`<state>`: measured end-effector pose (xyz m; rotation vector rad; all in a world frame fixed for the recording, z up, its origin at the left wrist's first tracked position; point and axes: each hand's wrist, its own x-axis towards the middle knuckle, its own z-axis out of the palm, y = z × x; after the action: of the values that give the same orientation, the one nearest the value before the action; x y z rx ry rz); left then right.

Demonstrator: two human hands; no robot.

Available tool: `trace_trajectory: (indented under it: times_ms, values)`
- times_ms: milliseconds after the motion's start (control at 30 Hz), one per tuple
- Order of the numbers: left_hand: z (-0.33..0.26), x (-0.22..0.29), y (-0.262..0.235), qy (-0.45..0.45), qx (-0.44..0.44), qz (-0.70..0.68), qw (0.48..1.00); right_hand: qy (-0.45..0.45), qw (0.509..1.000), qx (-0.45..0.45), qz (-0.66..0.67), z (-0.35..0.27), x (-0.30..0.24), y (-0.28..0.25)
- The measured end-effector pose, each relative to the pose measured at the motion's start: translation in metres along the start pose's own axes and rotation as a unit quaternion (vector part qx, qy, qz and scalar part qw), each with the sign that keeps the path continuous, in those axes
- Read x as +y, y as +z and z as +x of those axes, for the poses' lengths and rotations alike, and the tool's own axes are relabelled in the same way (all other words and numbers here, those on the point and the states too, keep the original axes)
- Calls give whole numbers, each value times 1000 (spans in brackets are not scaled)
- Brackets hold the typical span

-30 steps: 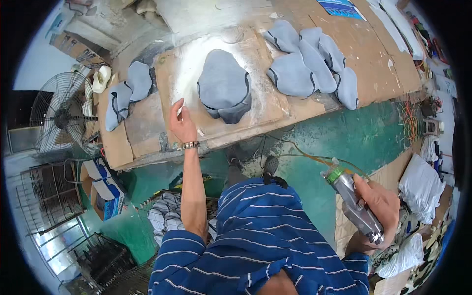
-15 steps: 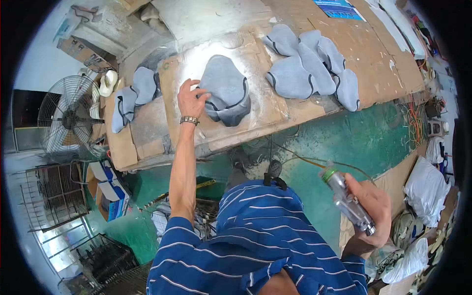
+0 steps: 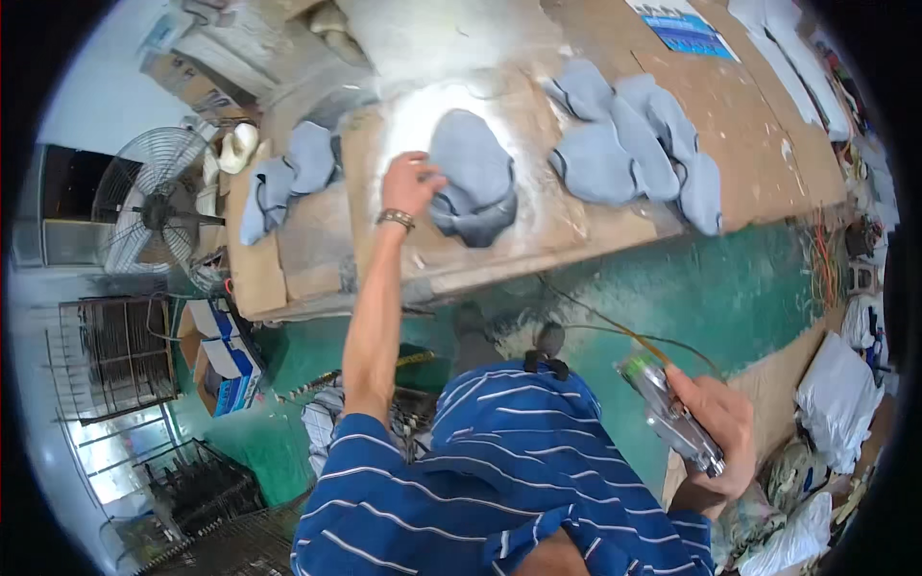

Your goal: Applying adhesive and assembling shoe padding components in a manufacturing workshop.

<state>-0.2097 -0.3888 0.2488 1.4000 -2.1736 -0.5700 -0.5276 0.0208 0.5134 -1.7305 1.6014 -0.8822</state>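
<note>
**Left hand on grey fabric piece; right hand holds spray tool**

Left hand point(image 3: 411, 182) reaches forward, fingers touching the left edge of the grey fabric piece point(image 3: 473, 178) lying flat on the desk point(image 3: 595, 226). Right hand point(image 3: 715, 427), low by the body and well apart, grips a spray gun point(image 3: 670, 413).

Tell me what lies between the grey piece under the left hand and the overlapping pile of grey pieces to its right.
In the head view, only bare brown board separates the grey piece from the pile.
</note>
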Motion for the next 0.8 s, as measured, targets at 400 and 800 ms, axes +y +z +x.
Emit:
trace_trajectory:
  times_ms: [400, 800]
  values:
    - [12, -74, -211, 137, 287, 6, 948, 80, 996, -5, -28, 46, -74, 95]
    - [-209, -357, -150, -125, -33, 361, 924, 122, 991, -31, -38, 86, -117, 138]
